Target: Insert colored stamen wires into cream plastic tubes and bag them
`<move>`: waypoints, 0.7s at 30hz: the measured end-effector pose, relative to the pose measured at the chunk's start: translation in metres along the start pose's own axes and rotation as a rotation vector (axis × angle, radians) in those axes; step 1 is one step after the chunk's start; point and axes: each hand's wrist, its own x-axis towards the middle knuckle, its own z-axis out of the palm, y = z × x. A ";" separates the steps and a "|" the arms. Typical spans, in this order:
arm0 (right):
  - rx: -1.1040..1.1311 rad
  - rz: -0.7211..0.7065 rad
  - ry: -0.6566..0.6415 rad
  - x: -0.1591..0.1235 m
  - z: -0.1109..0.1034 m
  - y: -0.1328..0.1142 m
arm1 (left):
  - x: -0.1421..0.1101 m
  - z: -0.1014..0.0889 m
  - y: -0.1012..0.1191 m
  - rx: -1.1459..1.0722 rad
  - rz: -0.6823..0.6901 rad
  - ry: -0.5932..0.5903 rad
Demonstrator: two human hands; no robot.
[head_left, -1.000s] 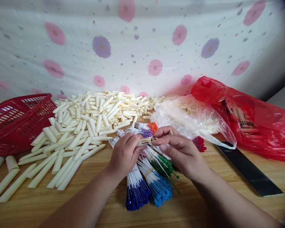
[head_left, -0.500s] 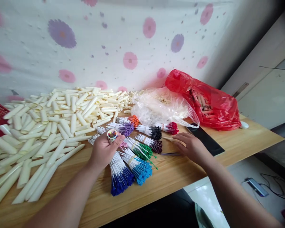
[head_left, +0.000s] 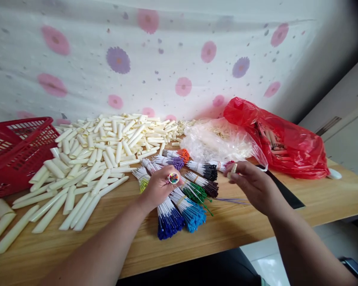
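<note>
My left hand (head_left: 158, 190) is closed around a pale tube (head_left: 173, 178), its open end facing me and packed with many-coloured refill tips. My right hand (head_left: 258, 186) pinches a small cream plastic piece (head_left: 233, 168) between thumb and fingers, off the table and apart from the tube. Between and below the hands lie banded bundles of white pen refills with coloured ends: dark blue (head_left: 169, 223), light blue (head_left: 194, 219), green (head_left: 195, 193), maroon (head_left: 209, 186), black (head_left: 209, 172) and others. Loose thin purple sticks (head_left: 231, 200) lie beneath my right hand.
A large heap of cream tubes (head_left: 107, 147) spreads over the table's left and back, beside a red basket (head_left: 24, 147). Behind the bundles is a clear plastic bag (head_left: 214, 141); right of it, a red bag (head_left: 298, 147) holds pinkish pieces. A black flat object (head_left: 286, 192) lies at right.
My right hand has lifted the small cream piece from the table and tilted it upright. My left hand still holds the filled tube. The view has swung left, showing more of the red basket.
</note>
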 end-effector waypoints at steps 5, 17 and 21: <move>0.264 -0.340 -0.034 0.022 0.027 -0.055 | 0.000 -0.002 0.004 0.029 -0.067 0.015; 0.070 -0.444 0.122 0.039 0.023 -0.092 | -0.001 -0.006 0.001 -0.005 -0.129 -0.001; 0.013 -0.515 0.153 0.042 0.027 -0.096 | -0.001 -0.005 0.000 -0.009 -0.135 -0.003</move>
